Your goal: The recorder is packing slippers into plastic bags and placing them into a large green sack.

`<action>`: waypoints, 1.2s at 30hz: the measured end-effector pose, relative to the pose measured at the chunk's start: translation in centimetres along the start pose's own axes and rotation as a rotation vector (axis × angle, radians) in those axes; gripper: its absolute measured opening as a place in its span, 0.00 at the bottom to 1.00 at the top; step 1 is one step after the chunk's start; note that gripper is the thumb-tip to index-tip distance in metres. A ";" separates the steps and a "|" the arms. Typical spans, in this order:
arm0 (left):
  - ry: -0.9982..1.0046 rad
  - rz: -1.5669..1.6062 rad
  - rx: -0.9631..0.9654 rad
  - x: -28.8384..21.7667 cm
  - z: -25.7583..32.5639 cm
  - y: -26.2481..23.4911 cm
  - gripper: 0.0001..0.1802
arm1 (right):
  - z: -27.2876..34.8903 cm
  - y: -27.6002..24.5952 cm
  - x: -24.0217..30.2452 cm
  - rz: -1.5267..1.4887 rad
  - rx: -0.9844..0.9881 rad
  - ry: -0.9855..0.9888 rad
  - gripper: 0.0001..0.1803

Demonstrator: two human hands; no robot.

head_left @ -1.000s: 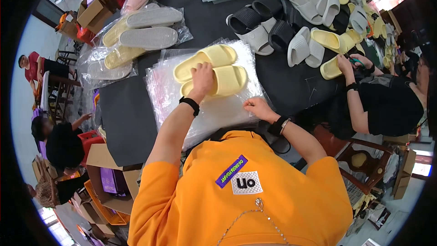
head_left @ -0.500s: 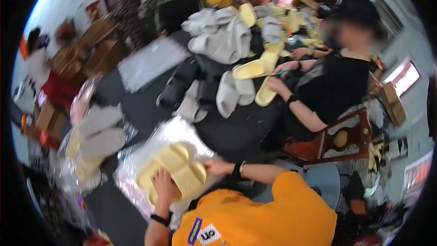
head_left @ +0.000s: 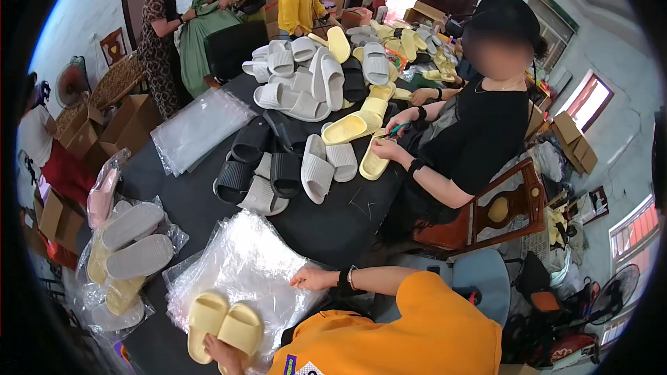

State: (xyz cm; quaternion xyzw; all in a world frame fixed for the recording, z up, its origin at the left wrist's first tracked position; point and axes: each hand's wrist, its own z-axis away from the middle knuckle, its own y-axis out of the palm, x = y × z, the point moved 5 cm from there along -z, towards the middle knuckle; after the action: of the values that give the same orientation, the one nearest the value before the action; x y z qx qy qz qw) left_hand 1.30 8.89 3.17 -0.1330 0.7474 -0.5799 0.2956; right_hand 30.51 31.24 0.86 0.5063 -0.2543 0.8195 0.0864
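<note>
Low in the head view, a pair of pale yellow slide slippers [head_left: 240,329] lies side by side at the near left, over the edge of a stack of clear plastic bags [head_left: 240,260]. Wrapped round the near end of the pair is my left hand [head_left: 226,355], closed, part of it cut off by the lower edge. On the right corner of the bag stack rests my right hand [head_left: 314,278], its fingertips pinched together at the top bag's edge.
Bagged slippers [head_left: 141,257] lie at the left edge of the black table [head_left: 333,226]. Grey, black and yellow slippers [head_left: 317,167] cover its middle. More flat plastic bags [head_left: 201,128] lie farther back. A co-worker [head_left: 479,139] at the right holds scissors [head_left: 396,129] and a yellow slipper.
My left hand and the yellow slippers have moved nearer and to the left, uncovering the bag stack. My right hand has left the slippers' side for the bags' corner. The view has shifted and sharpened.
</note>
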 end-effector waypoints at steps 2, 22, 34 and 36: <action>-0.084 -0.015 -0.016 1.0 0.2 -4.2 0.16 | 0.2 0.0 0.2 0.000 0.010 -0.002 0.16; 0.222 0.060 -0.051 -10.4 -5.4 3.3 0.17 | 0.8 -0.4 -2.0 0.244 -0.043 -0.071 0.17; 0.251 0.096 -0.082 -10.1 -5.8 2.4 0.13 | 2.7 -2.0 3.9 0.764 -0.236 -0.310 0.19; 0.249 0.116 -0.108 -10.7 -5.6 2.1 0.14 | 2.9 -1.0 4.5 0.868 -0.230 -0.442 0.20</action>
State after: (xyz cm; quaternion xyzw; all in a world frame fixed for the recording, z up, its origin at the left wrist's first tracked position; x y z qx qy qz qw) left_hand 6.74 19.73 5.10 -0.0322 0.8150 -0.5326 0.2259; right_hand 31.07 30.15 6.18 0.5024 -0.5424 0.6198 -0.2632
